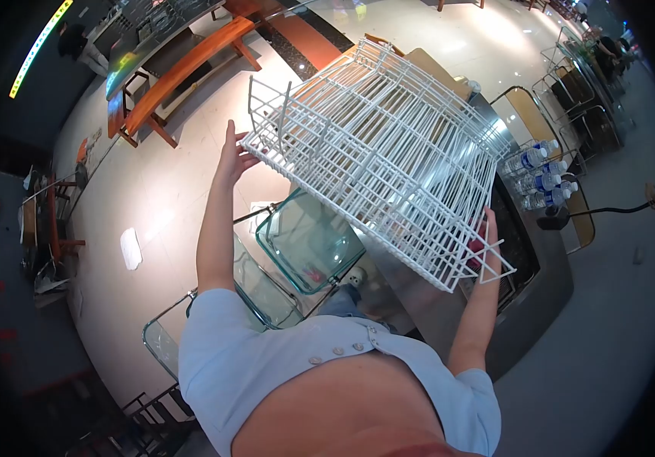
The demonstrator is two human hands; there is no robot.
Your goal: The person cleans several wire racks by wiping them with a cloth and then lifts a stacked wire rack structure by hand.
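Observation:
A large white wire rack, made of several layers of wire mesh, is held up in front of me at a tilt. My left hand grips its left corner, with the thumb sticking up beside the wires and the fingers curled at the edge. At the lower right corner, my right hand is closed around the rack's side, partly hidden behind the wires. Something red shows through the mesh by that hand; I cannot make out what it is. Below the rack is a metal-topped table.
Several water bottles stand on the right. Clear teal folding chairs are just below the rack. A wooden bench lies at the upper left. White paper is on the floor. People are in the background.

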